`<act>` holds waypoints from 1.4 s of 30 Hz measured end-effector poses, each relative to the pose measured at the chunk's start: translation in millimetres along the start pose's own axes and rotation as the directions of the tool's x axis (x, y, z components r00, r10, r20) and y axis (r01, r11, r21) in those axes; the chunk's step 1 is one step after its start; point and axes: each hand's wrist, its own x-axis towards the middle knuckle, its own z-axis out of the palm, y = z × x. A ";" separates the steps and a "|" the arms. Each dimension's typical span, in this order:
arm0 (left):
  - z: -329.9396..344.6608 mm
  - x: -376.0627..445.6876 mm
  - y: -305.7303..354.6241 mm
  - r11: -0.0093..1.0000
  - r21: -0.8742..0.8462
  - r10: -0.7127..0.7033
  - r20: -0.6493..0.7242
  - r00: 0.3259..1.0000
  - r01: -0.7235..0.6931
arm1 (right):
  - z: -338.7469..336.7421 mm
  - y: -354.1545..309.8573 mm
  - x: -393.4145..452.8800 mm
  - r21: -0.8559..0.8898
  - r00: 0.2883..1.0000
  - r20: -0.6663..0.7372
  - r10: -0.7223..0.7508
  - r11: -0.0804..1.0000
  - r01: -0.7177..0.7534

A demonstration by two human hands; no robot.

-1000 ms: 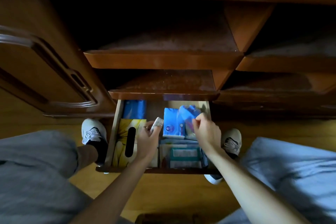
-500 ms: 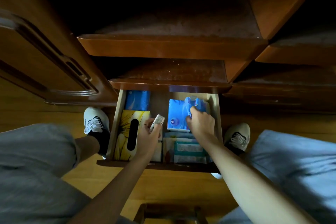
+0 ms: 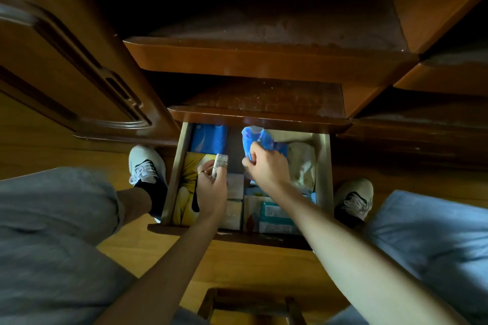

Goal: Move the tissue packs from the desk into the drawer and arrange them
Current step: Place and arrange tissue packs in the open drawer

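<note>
My right hand (image 3: 266,166) has lifted the blue pack (image 3: 254,140) up off the stack, pinching it at the drawer's (image 3: 323,166) back. My left hand (image 3: 212,185) grips a small white pack (image 3: 219,167) over the yellow box (image 3: 186,187).

Dim, shadowy scene — motion blur, wide-angle bending at edges

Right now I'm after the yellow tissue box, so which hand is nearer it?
Left. The left hand hovers directly over the yellow tissue box, holding a small white pack; the right hand grips a blue pack farther right.
</note>
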 end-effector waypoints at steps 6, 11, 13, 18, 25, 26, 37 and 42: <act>-19.3 4.9 2.1 0.997 -0.072 -0.042 -0.063 0.997 0.037 | 30.4 -36.7 30.2 0.018 0.987 0.161 -0.026 1.000 0.023; -29.0 10.6 1.1 0.995 -0.092 -0.046 -0.109 0.993 0.036 | 53.1 -39.4 46.1 -0.108 0.973 0.232 -0.022 0.993 0.048; -28.5 11.7 0.6 0.995 -0.091 -0.048 -0.110 0.993 0.038 | 58.1 -38.8 54.4 -0.163 0.966 0.255 -0.052 0.982 0.096; -21.5 16.9 1.1 0.994 -0.092 -0.073 -0.087 0.994 0.064 | 59.6 -45.0 72.3 -0.145 0.967 0.253 -0.032 0.987 0.071; -11.6 20.4 0.7 0.993 -0.091 -0.075 -0.046 0.996 0.070 | 46.1 -15.2 57.6 0.147 0.948 0.227 -0.222 0.970 0.192; -11.0 20.1 0.0 0.993 -0.099 -0.072 -0.040 0.997 0.068 | 44.1 -5.2 53.0 0.130 0.937 0.149 -0.315 0.946 0.298; -12.7 18.1 -6.7 0.992 -0.080 -0.102 -0.035 0.994 0.099 | 44.7 44.1 29.0 0.010 0.978 0.208 0.013 1.000 -0.016; -13.5 16.9 -6.1 0.992 -0.084 -0.095 -0.028 0.995 0.092 | 48.0 24.0 52.3 -0.217 0.963 0.268 -0.025 0.972 0.086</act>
